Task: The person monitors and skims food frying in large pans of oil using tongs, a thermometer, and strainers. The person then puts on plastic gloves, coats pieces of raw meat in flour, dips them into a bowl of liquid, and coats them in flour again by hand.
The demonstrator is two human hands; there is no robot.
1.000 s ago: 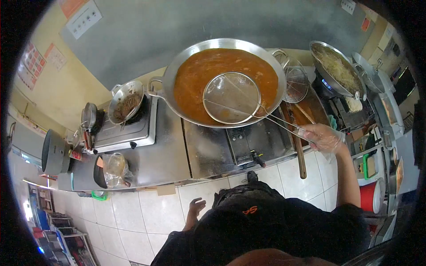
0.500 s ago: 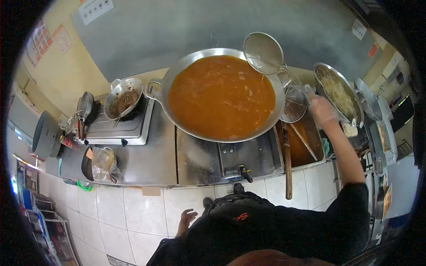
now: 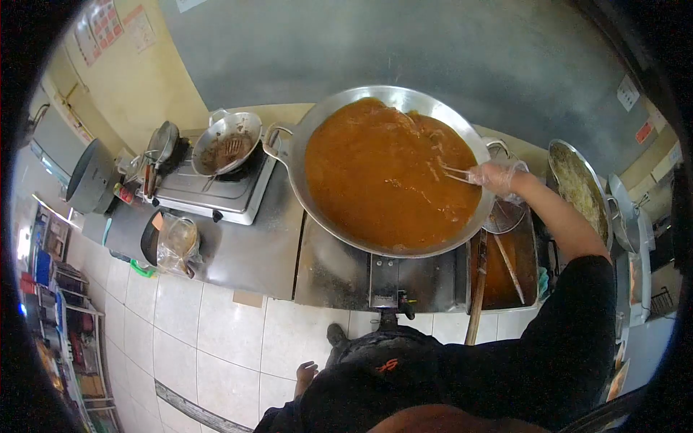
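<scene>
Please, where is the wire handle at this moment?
In the head view, the wire handle is in the gloved right hand, over the right side of the large wok of brown liquid.

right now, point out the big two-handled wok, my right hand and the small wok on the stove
Big two-handled wok (image 3: pixel 408 99), head view: bare far inner wall.
Right hand (image 3: pixel 497 179), head view: middle of gloved hand.
Small wok (image 3: pixel 232 124), head view: far inner wall.

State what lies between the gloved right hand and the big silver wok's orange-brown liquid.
In the head view, a thin silver wire handle runs from the right hand into the liquid.
</scene>
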